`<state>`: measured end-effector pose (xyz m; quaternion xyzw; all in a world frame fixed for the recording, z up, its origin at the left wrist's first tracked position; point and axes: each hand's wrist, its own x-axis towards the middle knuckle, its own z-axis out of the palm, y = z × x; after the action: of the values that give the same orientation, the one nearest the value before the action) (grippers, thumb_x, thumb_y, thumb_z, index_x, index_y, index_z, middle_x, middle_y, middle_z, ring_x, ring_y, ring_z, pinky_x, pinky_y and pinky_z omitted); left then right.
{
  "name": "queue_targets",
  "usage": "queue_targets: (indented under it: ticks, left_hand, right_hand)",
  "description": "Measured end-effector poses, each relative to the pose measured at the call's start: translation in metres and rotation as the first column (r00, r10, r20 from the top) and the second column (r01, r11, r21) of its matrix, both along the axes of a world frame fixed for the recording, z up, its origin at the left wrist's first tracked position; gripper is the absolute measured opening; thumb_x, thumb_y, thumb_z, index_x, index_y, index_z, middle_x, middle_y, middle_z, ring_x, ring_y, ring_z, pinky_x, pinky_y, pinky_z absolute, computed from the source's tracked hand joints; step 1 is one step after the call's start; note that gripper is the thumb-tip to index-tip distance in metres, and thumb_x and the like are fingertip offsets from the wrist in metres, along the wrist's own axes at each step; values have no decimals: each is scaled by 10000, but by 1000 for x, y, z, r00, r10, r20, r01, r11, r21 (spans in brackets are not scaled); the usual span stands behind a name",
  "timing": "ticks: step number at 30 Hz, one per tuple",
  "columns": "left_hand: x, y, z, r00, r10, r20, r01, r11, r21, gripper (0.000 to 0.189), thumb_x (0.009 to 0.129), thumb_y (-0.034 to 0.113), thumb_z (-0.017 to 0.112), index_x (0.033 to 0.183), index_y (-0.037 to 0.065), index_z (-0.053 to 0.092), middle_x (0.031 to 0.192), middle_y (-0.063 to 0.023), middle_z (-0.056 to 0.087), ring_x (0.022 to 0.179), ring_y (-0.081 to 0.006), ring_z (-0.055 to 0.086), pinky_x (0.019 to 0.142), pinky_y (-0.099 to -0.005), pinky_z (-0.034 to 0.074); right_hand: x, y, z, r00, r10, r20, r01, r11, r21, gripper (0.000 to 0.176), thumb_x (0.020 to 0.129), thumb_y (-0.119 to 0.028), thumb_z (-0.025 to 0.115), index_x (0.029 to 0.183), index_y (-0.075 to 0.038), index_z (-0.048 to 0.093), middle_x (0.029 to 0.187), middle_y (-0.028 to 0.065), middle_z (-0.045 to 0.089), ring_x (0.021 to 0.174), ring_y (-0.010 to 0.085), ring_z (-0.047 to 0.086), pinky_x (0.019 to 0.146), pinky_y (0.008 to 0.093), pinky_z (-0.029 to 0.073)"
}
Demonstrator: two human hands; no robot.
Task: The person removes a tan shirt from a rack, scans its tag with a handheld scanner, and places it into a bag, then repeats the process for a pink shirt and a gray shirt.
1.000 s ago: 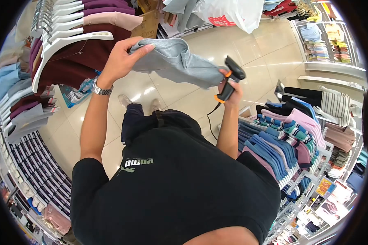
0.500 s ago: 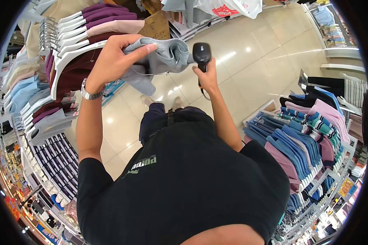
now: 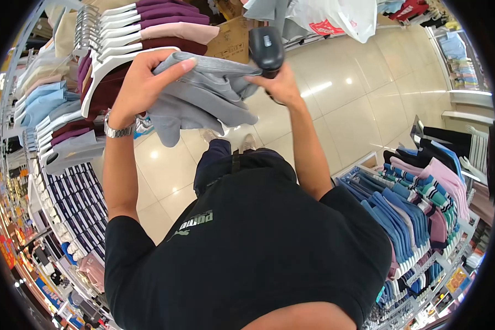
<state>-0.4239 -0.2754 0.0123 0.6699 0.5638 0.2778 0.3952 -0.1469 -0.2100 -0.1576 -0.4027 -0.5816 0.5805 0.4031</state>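
Note:
My left hand (image 3: 143,82) is closed on a grey garment (image 3: 201,96), with the thumb on top of its upper edge. The cloth hangs in loose folds between my two hands. In my right hand (image 3: 285,88) is a black handheld barcode scanner (image 3: 266,49), its rounded head pointing up and away from me. My right thumb reaches across to the garment's right end, overlapping the cloth there. Most of the scanner's handle is hidden behind my right fingers.
Hanging purple and maroon clothes (image 3: 170,25) on white hangers stand close beside my left hand. A cardboard box (image 3: 231,41) and a white plastic bag (image 3: 338,19) lie ahead. Blue jeans (image 3: 388,212) hang at the right. Shiny tiled floor (image 3: 341,118) runs between.
The grey garment, bunched up before, is now spread wider between my hands. My right hand and the scanner have moved up, and the right thumb now meets the cloth.

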Motion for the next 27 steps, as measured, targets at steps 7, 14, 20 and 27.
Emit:
queue_targets:
  ticks: [7, 14, 20, 27]
  left_hand:
    - [-54, -18, -24, 996, -69, 55, 75, 991, -107, 313, 818, 264, 795, 920, 8, 645, 809, 41, 580, 742, -70, 448, 691, -251, 409]
    - [-63, -11, -32, 989, -133, -62, 126, 986, -106, 317, 773, 188, 818, 816, -32, 594, 782, 22, 468, 766, -101, 429, 694, -279, 354]
    - [-64, -5, -49, 990, -120, 69, 119, 993, 13, 275, 857, 202, 773, 832, -37, 638, 780, 8, 461, 724, -105, 402, 669, -289, 348]
    - [-51, 5, -69, 998, 41, 41, -42, 999, 25, 303, 923, 266, 701, 872, -31, 666, 784, -11, 587, 707, -96, 484, 668, -269, 418]
  right_hand:
    - [36, 40, 66, 935, 288, 209, -333, 914, 232, 573, 677, -215, 928, 1105, 19, 626, 984, 49, 668, 931, 145, 601, 865, 316, 494]
    - [35, 49, 111, 830, 418, 369, -498, 854, 154, 575, 673, -187, 934, 1118, 3, 623, 979, 53, 673, 941, 152, 609, 874, 314, 495]
    - [38, 48, 143, 784, 487, 385, -540, 841, 36, 561, 647, -145, 950, 1084, -12, 625, 937, 36, 643, 896, 131, 591, 829, 303, 501]
    - [24, 34, 157, 795, 142, 590, -252, 962, 108, 537, 676, -227, 912, 1068, -4, 620, 880, 38, 625, 825, 141, 587, 765, 309, 500]
